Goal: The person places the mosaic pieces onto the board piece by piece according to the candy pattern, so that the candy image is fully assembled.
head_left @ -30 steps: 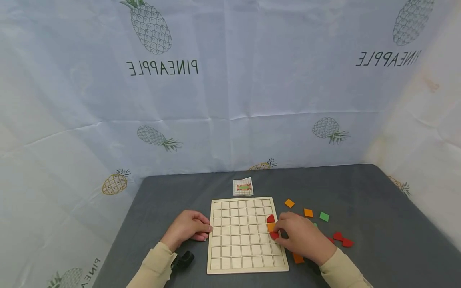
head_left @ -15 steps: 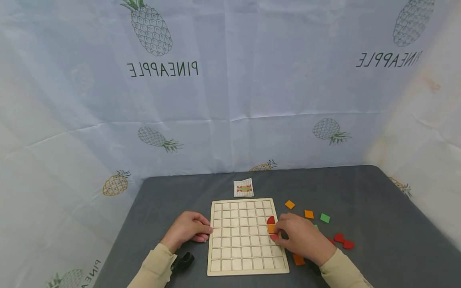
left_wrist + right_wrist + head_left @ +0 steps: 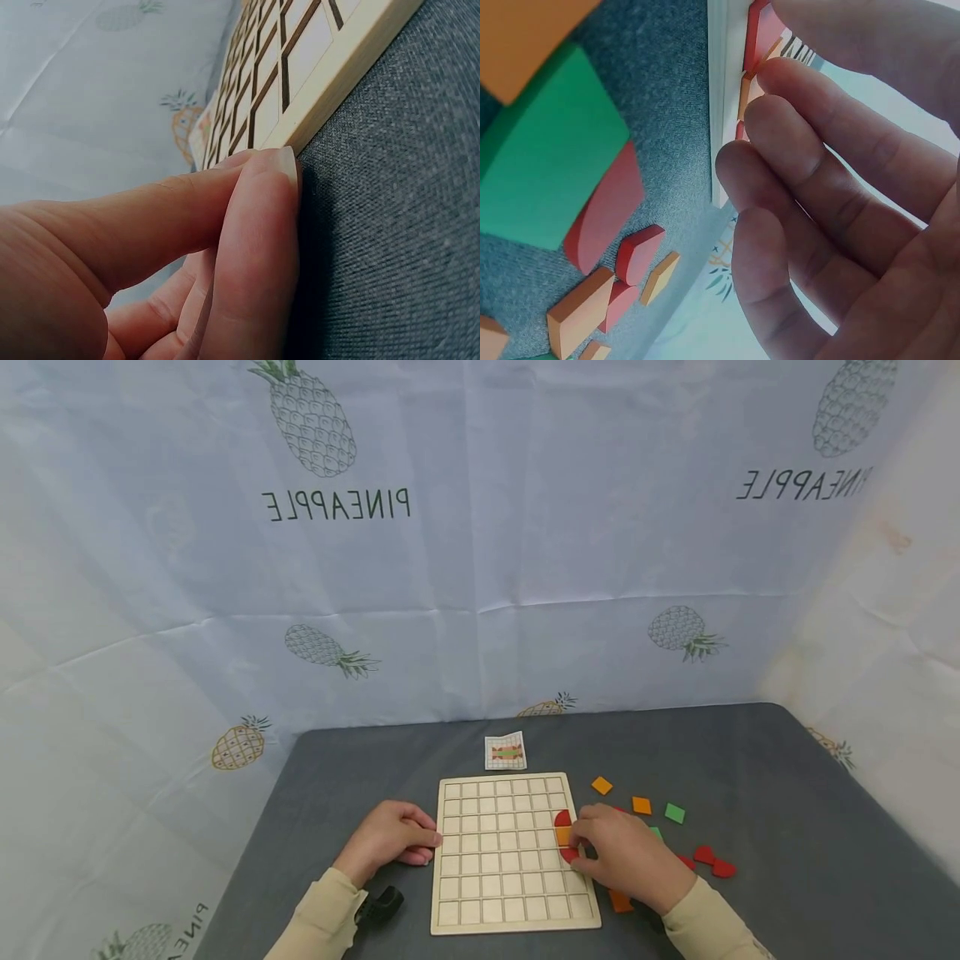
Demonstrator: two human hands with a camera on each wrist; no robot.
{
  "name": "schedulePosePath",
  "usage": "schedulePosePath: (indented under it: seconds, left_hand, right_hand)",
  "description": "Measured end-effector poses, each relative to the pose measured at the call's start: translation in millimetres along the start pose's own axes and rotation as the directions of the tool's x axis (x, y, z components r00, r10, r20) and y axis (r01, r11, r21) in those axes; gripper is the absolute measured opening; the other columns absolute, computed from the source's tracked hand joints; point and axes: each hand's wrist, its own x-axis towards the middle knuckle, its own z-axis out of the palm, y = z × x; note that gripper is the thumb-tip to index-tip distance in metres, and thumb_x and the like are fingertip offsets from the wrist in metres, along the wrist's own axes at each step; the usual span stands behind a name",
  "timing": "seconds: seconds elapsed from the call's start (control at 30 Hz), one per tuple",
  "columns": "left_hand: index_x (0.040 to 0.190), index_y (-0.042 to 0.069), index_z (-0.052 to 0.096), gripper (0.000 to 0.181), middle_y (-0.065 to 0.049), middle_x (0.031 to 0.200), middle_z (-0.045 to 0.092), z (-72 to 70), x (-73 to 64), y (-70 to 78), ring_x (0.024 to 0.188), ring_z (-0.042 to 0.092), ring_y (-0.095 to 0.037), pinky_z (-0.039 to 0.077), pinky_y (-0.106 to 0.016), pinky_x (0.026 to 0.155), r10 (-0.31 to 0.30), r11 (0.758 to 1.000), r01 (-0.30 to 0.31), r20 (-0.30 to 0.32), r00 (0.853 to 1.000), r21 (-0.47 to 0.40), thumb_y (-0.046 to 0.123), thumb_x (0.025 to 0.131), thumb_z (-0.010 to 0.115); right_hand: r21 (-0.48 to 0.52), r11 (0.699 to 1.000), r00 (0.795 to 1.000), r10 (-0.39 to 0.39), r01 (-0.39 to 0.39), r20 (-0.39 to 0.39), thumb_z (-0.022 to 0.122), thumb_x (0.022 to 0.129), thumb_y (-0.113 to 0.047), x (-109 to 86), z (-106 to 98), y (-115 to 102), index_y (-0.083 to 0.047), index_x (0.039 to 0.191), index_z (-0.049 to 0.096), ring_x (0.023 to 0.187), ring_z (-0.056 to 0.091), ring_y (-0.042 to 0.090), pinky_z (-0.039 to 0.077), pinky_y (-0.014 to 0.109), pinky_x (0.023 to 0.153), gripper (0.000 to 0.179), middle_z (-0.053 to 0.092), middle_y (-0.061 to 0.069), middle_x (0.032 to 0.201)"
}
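Left hand (image 3: 392, 833) pinches the board (image 3: 491, 862) at 9 o'clock; right hand (image 3: 628, 853), thumb and fingers apart, touches an orange tile (image 3: 563, 837) around 3.

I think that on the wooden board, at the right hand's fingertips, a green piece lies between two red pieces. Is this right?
The colour is wrong: the head view shows an orange piece, not a green one, between the two red pieces on the wooden board.
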Motion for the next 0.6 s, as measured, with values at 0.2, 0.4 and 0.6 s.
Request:
schedulePosePath:
  seconds: [0.2, 0.4, 0.6]
  left_hand:
    - [0.104, 0.002, 0.072, 0.035, -0.006, 0.084, 0.078, 2.0, 0.6, 2.9, 0.069, 0.074, -0.012, 0.065, -0.033, 0.066, -0.009, 1.000, 0.009, 0.001, 1.000, 0.010, 0.021, 0.080, 0.088]
    - [0.106, 0.000, 0.071, 0.035, -0.008, 0.087, 0.078, -1.1, -1.9, 2.5, 0.072, 0.074, -0.014, 0.065, -0.033, 0.067, -0.021, 1.000, 0.021, 0.010, 1.000, -0.001, 0.020, 0.082, 0.087]
    - [0.107, 0.000, 0.071, 0.035, -0.010, 0.090, 0.077, -2.0, -1.5, 2.4, 0.073, 0.074, -0.016, 0.065, -0.034, 0.068, -0.012, 1.000, 0.012, 0.011, 1.000, 0.003, 0.021, 0.083, 0.086]
  right_hand:
    - [0.007, 1.000, 1.000, 0.019, -0.020, 0.012, 0.088, 0.079, -0.035, -2.9, 0, 1, -0.029, 0.084, 0.072, 0.068, 0.041, -0.002, 0.039, 0.018, 0.055, 0.018, 0.056, -0.015, 0.081]
    - [0.060, 0.996, 0.998, 0.067, -0.067, 0.005, 0.084, 0.085, -0.031, -4.6, -15, 10, -0.029, 0.089, 0.073, 0.072, 0.048, -0.002, 0.047, 0.020, 0.060, 0.012, 0.059, -0.015, 0.085]
    - [0.075, 0.987, 0.988, 0.147, -0.144, -0.038, 0.081, 0.089, -0.025, -11.1, -39, 36, -0.027, 0.094, 0.076, 0.080, 0.058, -0.001, 0.053, 0.021, 0.067, 0.008, 0.062, -0.018, 0.088]
